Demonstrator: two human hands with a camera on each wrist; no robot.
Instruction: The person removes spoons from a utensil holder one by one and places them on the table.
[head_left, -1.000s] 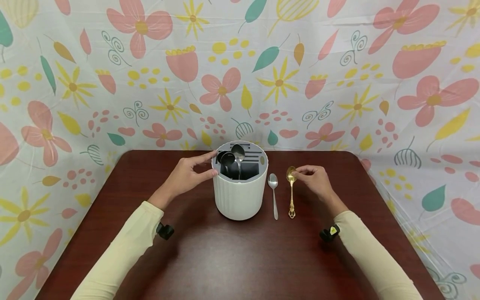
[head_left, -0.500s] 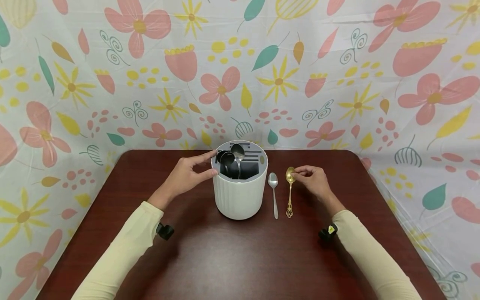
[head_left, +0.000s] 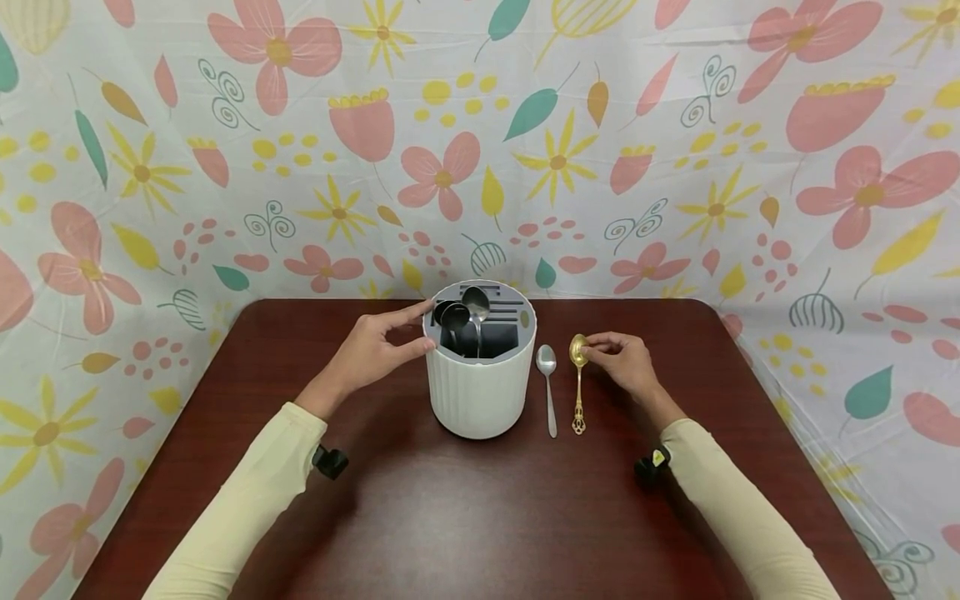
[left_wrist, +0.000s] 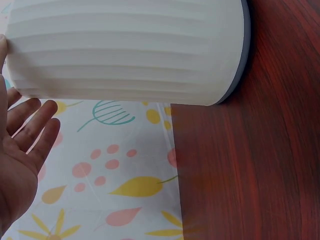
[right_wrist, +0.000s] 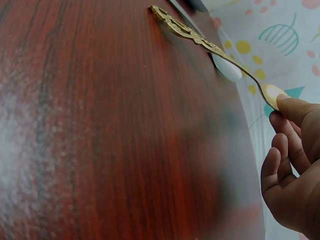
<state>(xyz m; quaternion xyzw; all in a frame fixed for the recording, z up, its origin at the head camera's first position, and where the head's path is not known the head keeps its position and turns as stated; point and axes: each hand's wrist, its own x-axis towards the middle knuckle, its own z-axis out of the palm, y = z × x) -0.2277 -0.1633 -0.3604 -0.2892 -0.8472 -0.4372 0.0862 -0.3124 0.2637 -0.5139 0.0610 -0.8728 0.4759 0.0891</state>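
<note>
My right hand [head_left: 624, 360] pinches a gold spoon [head_left: 578, 379] by its bowl between thumb and fingers; the ornate openwork handle points toward me. In the right wrist view, that spoon [right_wrist: 212, 47] slants down from the fingertips, handle end low over the table. My left hand [head_left: 372, 357] touches the rim of a white ribbed utensil holder [head_left: 477, 400], thumb and forefinger spread along its left side. Its other fingers hang relaxed beside the ribbed wall in the left wrist view. A silver spoon [head_left: 548, 392] lies between the holder and the gold spoon, bowl away from me.
Black utensils [head_left: 455, 321] and a metal spoon [head_left: 476, 302] stand in the holder's large front compartment. Narrow slots [head_left: 504, 314] cross its grey top. The dark red wooden table [head_left: 480, 517] ends at a floral cloth [head_left: 480, 167] behind.
My right hand has shifted slightly left with the gold spoon, bringing it closer to the silver spoon. The left hand stays on the holder's rim.
</note>
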